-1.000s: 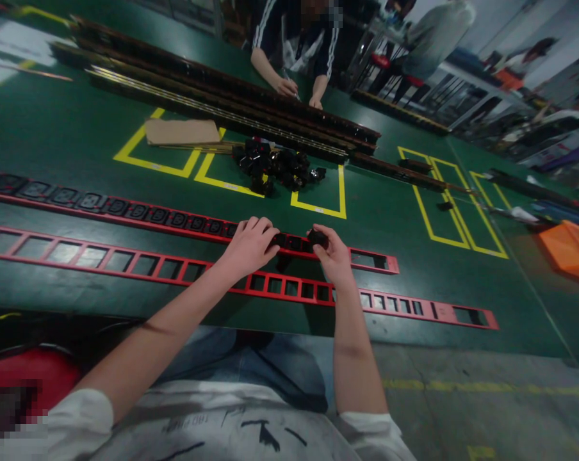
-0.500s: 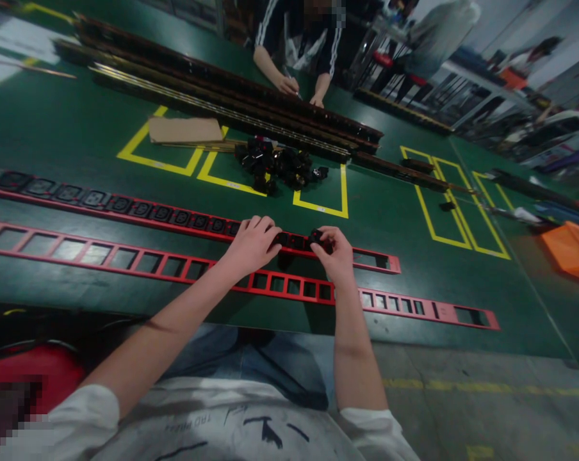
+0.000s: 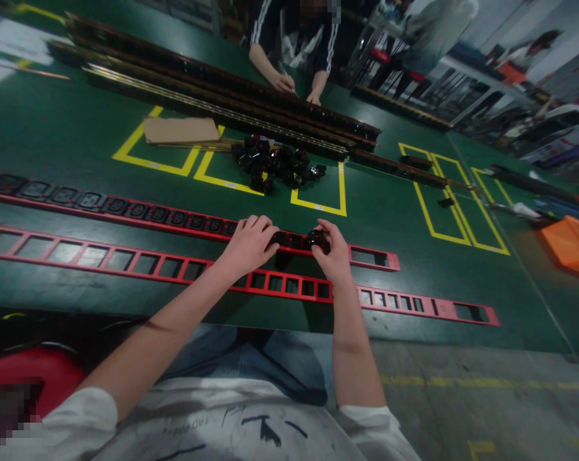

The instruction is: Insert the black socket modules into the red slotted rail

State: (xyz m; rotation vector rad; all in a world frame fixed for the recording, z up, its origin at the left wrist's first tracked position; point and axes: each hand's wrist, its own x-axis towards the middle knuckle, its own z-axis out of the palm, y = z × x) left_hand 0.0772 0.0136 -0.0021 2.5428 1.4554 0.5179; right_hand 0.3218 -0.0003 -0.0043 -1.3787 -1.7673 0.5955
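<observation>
A long red strip with square cut-outs lies across the green table, most of its openings filled with black socket modules. My left hand grips this strip, fingers curled over the far edge and thumb on the near side. Between the thumb and fingers of my right hand is a black socket module, right over the strip; whether it touches the opening I cannot tell. Nearer my body, a second red strip has open cut-outs, and my forearms pass over it.
A heap of black modules lies beyond the strips, beside a piece of cardboard. Long dark metal rails stretch across behind. A co-worker's hand holds a pen-like tool there. An orange bin stands far right.
The socket module in my right hand has turned slightly, and the fingers around it have shifted up. My left hand stays on the strip. The whole view has moved a little.
</observation>
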